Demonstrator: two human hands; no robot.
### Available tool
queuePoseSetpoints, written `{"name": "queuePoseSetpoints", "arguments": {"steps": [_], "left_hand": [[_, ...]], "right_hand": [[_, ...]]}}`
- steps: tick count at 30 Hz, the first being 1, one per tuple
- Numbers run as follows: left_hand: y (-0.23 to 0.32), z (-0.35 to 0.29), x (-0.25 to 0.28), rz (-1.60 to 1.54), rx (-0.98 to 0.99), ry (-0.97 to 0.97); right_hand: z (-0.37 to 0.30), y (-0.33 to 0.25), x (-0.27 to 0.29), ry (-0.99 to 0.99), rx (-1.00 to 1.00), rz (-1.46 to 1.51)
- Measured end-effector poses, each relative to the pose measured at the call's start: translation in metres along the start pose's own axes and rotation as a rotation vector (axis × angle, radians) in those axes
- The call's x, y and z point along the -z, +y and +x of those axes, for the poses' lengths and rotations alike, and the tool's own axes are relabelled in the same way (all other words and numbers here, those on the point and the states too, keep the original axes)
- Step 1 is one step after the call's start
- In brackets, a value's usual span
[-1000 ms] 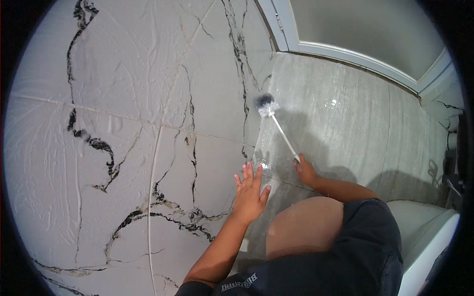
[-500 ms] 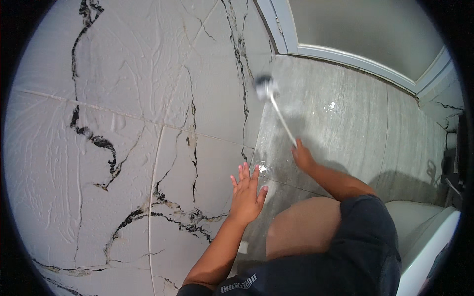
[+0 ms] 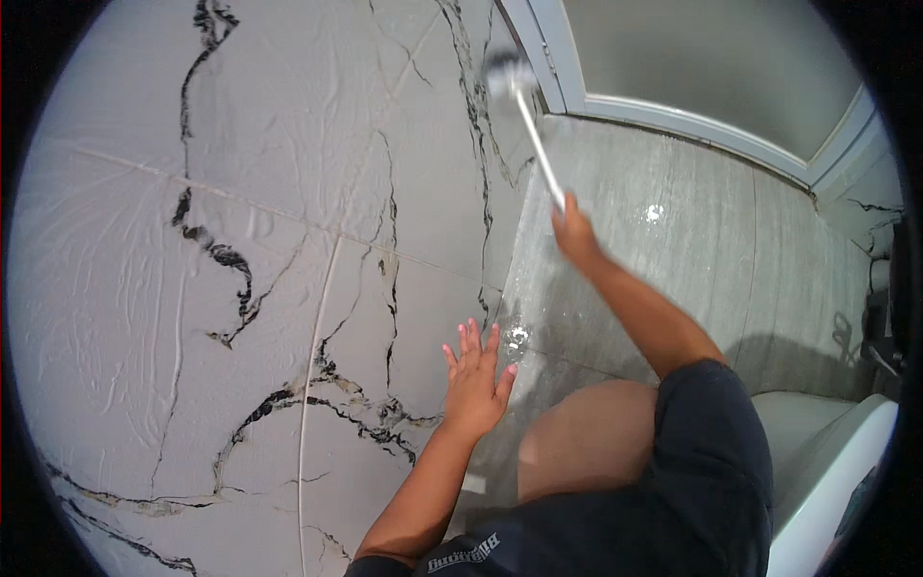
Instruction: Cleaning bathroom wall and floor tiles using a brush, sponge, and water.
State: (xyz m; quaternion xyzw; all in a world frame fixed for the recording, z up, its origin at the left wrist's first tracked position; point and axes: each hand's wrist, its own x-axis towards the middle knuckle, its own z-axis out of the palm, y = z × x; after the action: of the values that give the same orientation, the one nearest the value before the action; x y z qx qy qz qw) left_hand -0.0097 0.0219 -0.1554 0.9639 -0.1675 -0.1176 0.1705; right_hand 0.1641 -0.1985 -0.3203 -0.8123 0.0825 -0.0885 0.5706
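Note:
A long-handled scrub brush [image 3: 535, 135] with a white stick is in my right hand [image 3: 577, 236], its fingers wrapped round the lower end. The blurred dark-and-white brush head is up against the wall [image 3: 260, 144] beside the door frame. White marble-look tiles with black veins cover this wall, and wet streaks run down its left part. My left hand [image 3: 474, 385] is open, fingers spread, palm toward the lower wall near the floor's edge. Whether the palm presses on the tile I cannot tell. Nothing is in that hand.
A door [image 3: 711, 67] with a frosted panel and pale frame stands at the far right. The grey tiled floor [image 3: 663, 260] looks wet, with shiny spots. A white toilet [image 3: 827, 452] is close by my right side. Dark objects [image 3: 883, 327] sit along the right edge.
My right hand has moved the brush up and away, from the bottom of the wall by the floor to higher beside the door frame. My left hand has hardly moved.

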Motion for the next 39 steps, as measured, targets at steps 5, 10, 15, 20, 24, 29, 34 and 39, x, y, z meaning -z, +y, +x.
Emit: {"name": "queuePoseSetpoints", "arguments": {"steps": [5,10,15,20,24,29,34,39], "left_hand": [[-0.004,-0.008,-0.007,-0.023,0.014,-0.018],[0.0,-0.02,-0.017,-0.01,0.011,-0.071],[-0.003,-0.033,0.002,-0.001,0.027,0.006],[-0.01,-0.052,0.006,0.002,0.077,0.003],[-0.013,-0.063,-0.004,-0.021,0.086,-0.018],[-0.008,-0.068,0.0,0.001,0.053,-0.007],[-0.016,-0.076,0.019,-0.013,0.081,0.067],[-0.02,-0.086,0.015,-0.022,0.118,0.032]], "right_hand": [[-0.177,0.053,0.007,-0.356,-0.146,-0.129],[-0.07,-0.007,0.005,-0.021,0.048,0.003],[0.043,-0.066,-0.01,0.135,0.146,0.022],[-0.123,0.01,-0.007,-0.125,-0.154,-0.124],[-0.19,0.034,0.017,-0.365,-0.233,-0.191],[-0.044,-0.05,0.003,0.067,0.171,-0.071],[-0.029,-0.051,-0.002,0.175,0.286,-0.06],[-0.206,0.033,0.019,-0.269,0.009,-0.292]]}}
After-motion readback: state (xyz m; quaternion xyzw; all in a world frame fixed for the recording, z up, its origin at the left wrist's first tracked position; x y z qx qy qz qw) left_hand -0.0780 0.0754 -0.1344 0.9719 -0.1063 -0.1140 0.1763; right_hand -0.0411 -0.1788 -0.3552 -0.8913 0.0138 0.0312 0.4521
